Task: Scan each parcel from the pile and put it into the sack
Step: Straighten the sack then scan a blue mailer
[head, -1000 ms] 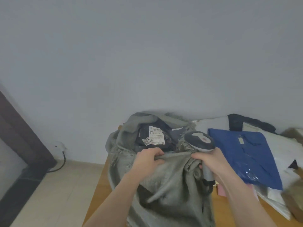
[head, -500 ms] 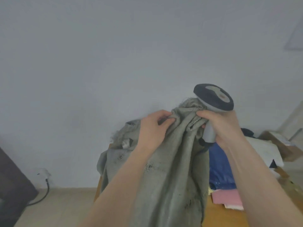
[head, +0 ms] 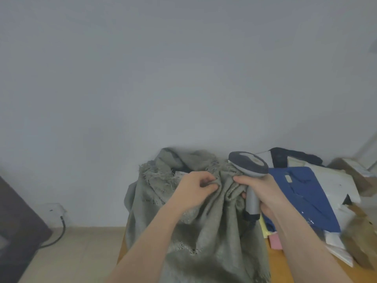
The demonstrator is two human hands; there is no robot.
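Both hands are on the sack (head: 204,217), which slumps over the near-left corner of the table (head: 279,262) and hangs down its front edge. My left hand (head: 195,190) has its fingers curled into a fold of the grey cloth near the sack's mouth, bunching it. My right hand (head: 263,193) is wrapped round the handle of the scanner (head: 247,163), whose dark head with a pale top sticks up above the fist, and the thumb and forefinger of that same hand also pinch the sack's edge just right of the left hand's grip. So the cloth is gathered between the two hands, the mouth pulled mostly together. Behind the left hand, under the frayed rim, I can make out a sliver of white label (head: 180,174) on something dark inside the sack; I cannot read it.

To the right of the sack lies the pile. A blue parcel (head: 310,193) is on top and nearest my right forearm, white parcels (head: 330,174) sit beside and behind it, a dark one (head: 293,157) is against the wall, and brown boxes (head: 350,170) are at the far right, blurred. Pink and yellow edges (head: 274,240) poke out beneath the blue parcel. A cable (head: 59,233) runs along the floor at the left.
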